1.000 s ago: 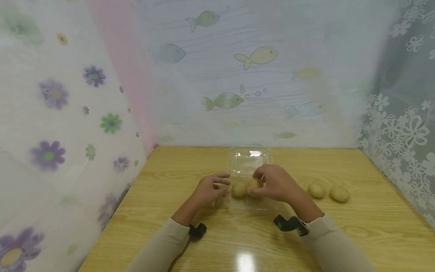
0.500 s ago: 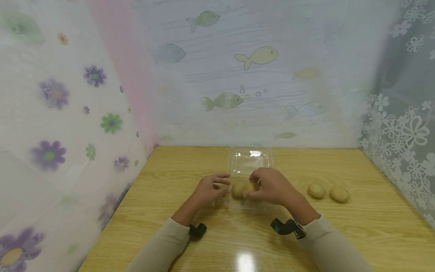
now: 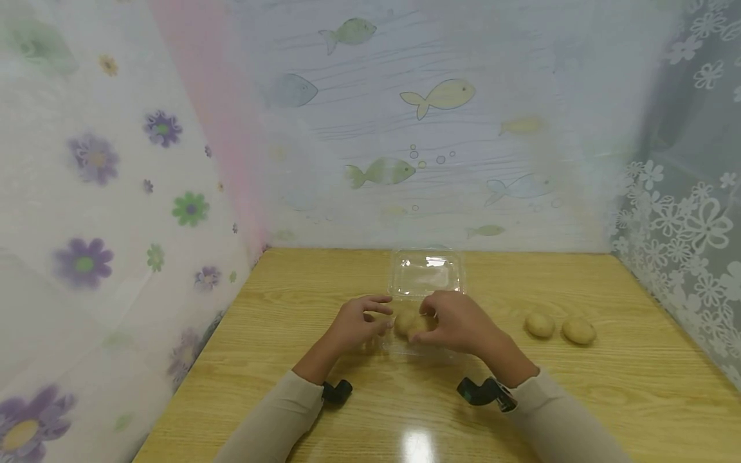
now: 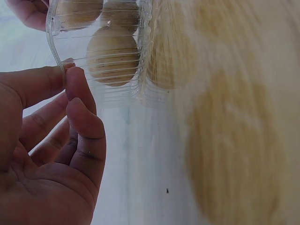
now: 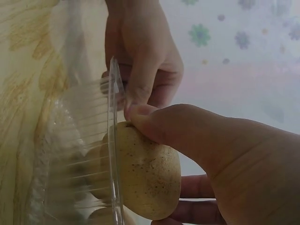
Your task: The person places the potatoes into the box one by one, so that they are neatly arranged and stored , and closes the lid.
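Note:
A clear plastic clamshell container (image 4: 51, 23) lies with its lid (image 3: 425, 276) folded back toward the wall. My left hand (image 3: 356, 325) pinches the container's left rim between thumb and fingertip, as the left wrist view shows. In my right hand (image 3: 463, 325) is a potato (image 5: 149, 176), held between thumb and fingers at the rim, partly above it. Through the ribbed clear side another potato (image 4: 112, 56) shows inside the container. The right hand covers much of the held potato in the head view.
Two more potatoes (image 3: 539, 325) (image 3: 579, 330) lie side by side on the wooden table (image 3: 324, 411), right of the container. A fish-patterned sheet (image 3: 370, 128) stands at the table's back edge, with a flowered sheet (image 3: 133, 225) along the left.
My right hand has moved slightly left and toward me with its potato, closer to the left hand. The left hand has stayed at the container's rim.

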The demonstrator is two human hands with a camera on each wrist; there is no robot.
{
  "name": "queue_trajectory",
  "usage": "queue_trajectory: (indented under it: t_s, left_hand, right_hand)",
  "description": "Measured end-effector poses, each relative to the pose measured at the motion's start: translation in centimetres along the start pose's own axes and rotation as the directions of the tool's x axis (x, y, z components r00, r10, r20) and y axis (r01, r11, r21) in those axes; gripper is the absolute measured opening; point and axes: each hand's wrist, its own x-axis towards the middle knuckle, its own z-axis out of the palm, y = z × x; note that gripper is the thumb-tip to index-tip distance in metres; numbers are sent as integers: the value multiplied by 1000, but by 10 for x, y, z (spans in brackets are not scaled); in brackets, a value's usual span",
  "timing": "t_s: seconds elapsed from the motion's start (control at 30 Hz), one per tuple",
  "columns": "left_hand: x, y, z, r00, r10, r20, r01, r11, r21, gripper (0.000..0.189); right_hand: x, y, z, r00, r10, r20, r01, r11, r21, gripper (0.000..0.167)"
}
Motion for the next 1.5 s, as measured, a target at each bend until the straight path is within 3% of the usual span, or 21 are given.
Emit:
queue_trajectory:
  t_s: [0.73,1.23,1.5]
  left_hand:
    - [0,3,0,1000,23,-4,-23,1000,20,28]
    - [-1,4,-1,1000,27,-2,-27,1000,10,28]
    - [-2,6,0,1000,9,-8,-9,1000,0,27]
  right_hand:
    - [2,-12,10,999,45,7,-45,998,-44,50]
    - [2,-14,17,995,104,-2,-104,995,-1,44]
    - [2,-19,18,984,178,31,-179,983,37,43]
